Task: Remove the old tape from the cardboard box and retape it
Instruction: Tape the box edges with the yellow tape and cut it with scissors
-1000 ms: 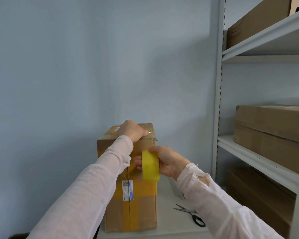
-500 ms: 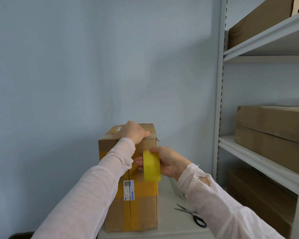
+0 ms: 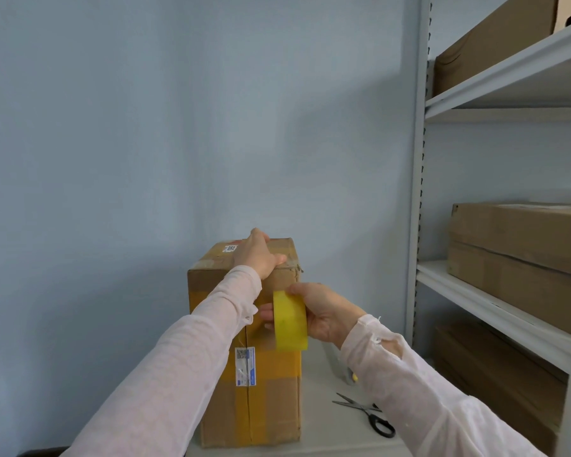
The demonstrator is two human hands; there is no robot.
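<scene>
A tall cardboard box [image 3: 271,400] stands upright on a white table [image 3: 323,433], with yellowish tape bands and a white label on its near face. My left hand [image 3: 256,253] rests on the box's top near edge, fingers laid flat over it. My right hand [image 3: 320,311] grips a yellow tape roll [image 3: 290,320] held edge-on against the upper part of the near face. Whether a strip runs from the roll up to the top edge is hard to tell.
Black-handled scissors [image 3: 368,415] lie on the table right of the box. A grey object [image 3: 342,366] stands behind my right forearm. A metal shelving unit [image 3: 419,192] on the right holds several cardboard boxes [image 3: 515,255]. A blue wall is behind.
My left hand has slid a little farther back along the box's top. The roll in my right hand has stayed at about the same height.
</scene>
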